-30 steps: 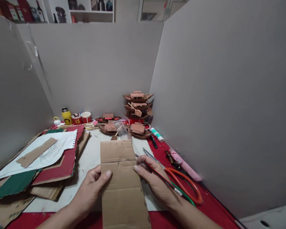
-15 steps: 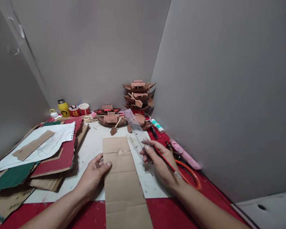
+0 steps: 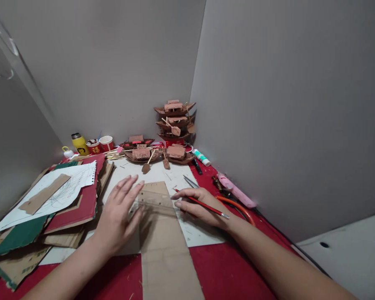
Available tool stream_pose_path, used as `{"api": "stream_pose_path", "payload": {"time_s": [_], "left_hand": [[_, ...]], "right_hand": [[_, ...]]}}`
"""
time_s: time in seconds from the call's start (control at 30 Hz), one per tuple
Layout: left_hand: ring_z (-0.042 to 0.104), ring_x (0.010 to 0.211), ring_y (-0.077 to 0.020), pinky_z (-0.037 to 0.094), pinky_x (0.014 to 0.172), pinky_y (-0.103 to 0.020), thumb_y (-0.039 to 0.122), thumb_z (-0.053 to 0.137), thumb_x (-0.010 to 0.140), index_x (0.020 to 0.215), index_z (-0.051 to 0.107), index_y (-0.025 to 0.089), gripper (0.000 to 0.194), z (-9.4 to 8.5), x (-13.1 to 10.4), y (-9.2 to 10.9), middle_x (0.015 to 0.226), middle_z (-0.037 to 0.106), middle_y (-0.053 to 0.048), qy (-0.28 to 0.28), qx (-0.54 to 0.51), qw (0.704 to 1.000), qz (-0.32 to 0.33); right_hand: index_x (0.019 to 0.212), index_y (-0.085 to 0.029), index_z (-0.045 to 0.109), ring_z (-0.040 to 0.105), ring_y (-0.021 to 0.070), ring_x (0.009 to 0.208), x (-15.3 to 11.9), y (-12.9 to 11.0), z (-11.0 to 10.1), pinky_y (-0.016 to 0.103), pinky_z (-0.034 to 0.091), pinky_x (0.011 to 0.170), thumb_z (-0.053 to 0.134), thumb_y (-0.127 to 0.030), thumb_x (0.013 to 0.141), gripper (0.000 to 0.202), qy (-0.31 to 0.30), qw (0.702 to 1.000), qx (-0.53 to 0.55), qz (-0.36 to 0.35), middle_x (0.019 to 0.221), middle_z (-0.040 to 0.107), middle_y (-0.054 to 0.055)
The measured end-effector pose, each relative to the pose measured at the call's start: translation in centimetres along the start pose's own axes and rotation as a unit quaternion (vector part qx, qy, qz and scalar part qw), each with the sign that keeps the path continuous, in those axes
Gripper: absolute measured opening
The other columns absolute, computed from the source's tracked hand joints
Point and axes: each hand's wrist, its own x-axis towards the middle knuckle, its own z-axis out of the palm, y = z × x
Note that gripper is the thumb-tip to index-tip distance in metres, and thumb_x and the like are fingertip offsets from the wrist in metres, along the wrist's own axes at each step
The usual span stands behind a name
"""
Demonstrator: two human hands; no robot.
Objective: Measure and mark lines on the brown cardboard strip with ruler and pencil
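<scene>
A long strip of brown cardboard [image 3: 167, 258] lies in front of me, running down past the bottom of the head view. Across its upper part stretches a clear plastic ruler [image 3: 158, 199], slightly blurred. My right hand [image 3: 198, 208] pinches the ruler's right end and also keeps a red pencil [image 3: 203, 203] between its fingers. At the ruler's left end is my left hand [image 3: 120, 212], its fingers stretched and thumb apart; whether it touches the ruler I cannot tell. Silvery pointed blades, like scissors [image 3: 190, 181], show just beyond my right hand.
Layered cardboard and paper [image 3: 71, 212] are piled on the left. Model boats with paddles [image 3: 175, 108] stand at the back, some stacked. Also there are a yellow bottle [image 3: 79, 146], paper cups [image 3: 106, 143], a glue tube [image 3: 201, 157], a pink tool [image 3: 236, 191] and an orange cable [image 3: 237, 206].
The ruler has turned from pointing away to lying across the cardboard. My left hand has let go of the cardboard's edge and risen with fingers spread. The view has shifted slightly right.
</scene>
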Motion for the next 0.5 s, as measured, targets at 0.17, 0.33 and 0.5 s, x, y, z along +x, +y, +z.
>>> {"api": "stream_pose_path", "payload": {"time_s": [0.17, 0.33, 0.5], "left_hand": [[0.065, 0.096, -0.0242, 0.046, 0.095, -0.045, 0.025, 0.052, 0.09, 0.114, 0.064, 0.017, 0.028, 1.0, 1.7, -1.1, 0.104, 0.071, -0.01, -0.216, -0.056, 0.972, -0.07], [0.063, 0.082, -0.0179, 0.048, 0.077, -0.03, 0.027, 0.05, 0.089, 0.086, 0.065, 0.019, 0.017, 1.3, 3.4, -3.0, 0.086, 0.07, -0.002, -0.242, -0.199, 0.935, -0.168], [0.059, 0.076, -0.0179, 0.044, 0.07, -0.029, 0.029, 0.046, 0.09, 0.085, 0.061, 0.019, 0.019, 1.7, 4.5, -3.8, 0.08, 0.066, -0.002, -0.25, -0.141, 0.945, -0.158]], "right_hand": [[0.09, -0.016, 0.072, 0.06, 0.0137, 0.059, 0.1, -0.1, -0.2, 0.023, 0.045, 0.056, 0.065, -0.032, 0.077, 0.021, -0.005, 1.0, -0.011, -0.001, 0.064, 0.065, 0.0], [0.105, -0.016, 0.065, 0.058, 0.0118, 0.054, 0.8, 1.1, -1.0, 0.024, 0.046, 0.051, 0.065, -0.043, 0.081, 0.036, 0.061, 0.997, 0.041, -0.027, 0.071, 0.068, 0.002], [0.093, -0.016, 0.062, 0.063, 0.0122, 0.055, 1.6, 2.1, -1.0, 0.026, 0.053, 0.053, 0.07, -0.049, 0.075, 0.038, 0.079, 0.986, 0.145, -0.019, 0.072, 0.069, 0.003]]}}
